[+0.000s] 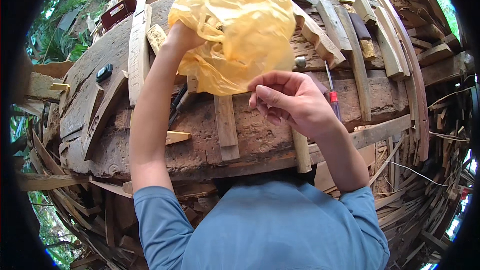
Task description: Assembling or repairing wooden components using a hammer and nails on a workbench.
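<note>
The left hand [186,37] reaches up, forearm nearly straight, its fingers hidden in the yellow plastic bag [252,27], so their closure cannot be told. The right hand [298,102] sits lower, elbow bent and wrist turned inward, fingers curled, thumb and forefinger close together at the bag's lower right edge; whether they grip plastic is unclear. The bag hangs spread above the wooden table [270,142]. Just beside the right wrist lies a screwdriver [334,97]; a wooden strip [226,125] lies below the bag.
</note>
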Demonstrator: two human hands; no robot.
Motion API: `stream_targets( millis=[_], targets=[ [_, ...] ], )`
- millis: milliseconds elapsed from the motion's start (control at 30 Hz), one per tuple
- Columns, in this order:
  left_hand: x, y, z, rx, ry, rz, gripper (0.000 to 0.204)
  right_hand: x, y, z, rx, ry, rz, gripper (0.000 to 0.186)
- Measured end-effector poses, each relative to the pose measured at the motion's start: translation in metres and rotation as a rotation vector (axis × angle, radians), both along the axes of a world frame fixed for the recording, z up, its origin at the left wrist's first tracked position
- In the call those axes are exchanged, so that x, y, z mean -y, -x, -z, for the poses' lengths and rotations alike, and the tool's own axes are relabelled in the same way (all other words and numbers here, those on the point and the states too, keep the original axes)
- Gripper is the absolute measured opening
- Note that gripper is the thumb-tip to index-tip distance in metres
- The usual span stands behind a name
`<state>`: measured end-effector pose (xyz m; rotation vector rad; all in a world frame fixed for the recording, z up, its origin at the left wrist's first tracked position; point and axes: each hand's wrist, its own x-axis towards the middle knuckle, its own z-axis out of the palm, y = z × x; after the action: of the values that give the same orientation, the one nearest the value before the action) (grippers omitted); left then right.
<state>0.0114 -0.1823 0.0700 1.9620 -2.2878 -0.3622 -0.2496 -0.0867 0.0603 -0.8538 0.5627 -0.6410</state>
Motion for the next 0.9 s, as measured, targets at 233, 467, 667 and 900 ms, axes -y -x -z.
stream_targets(
  millis=[233, 467, 667, 900],
  targets=[
    [0.004, -0.077, 0.077, -0.140, 0.216, 0.121, 0.052, -0.022, 0.009, 0.007, -0.012, 0.040, 0.008, 0.023],
    [-0.128, -0.050, -0.040, -0.342, -0.077, 0.021, 0.036, -0.049, 0.025, 0.037, -0.067, 0.119, 0.053, 0.020],
    [-0.217, -0.073, -0.038, -0.225, -0.116, -0.236, 0.035, -0.087, 0.029, 0.068, -0.279, 0.119, 0.114, 0.017],
    [-0.263, -0.079, 0.059, -0.131, 0.116, -0.239, 0.043, -0.104, 0.015, 0.079, -0.578, 0.543, 0.198, 0.018]
  ],
)
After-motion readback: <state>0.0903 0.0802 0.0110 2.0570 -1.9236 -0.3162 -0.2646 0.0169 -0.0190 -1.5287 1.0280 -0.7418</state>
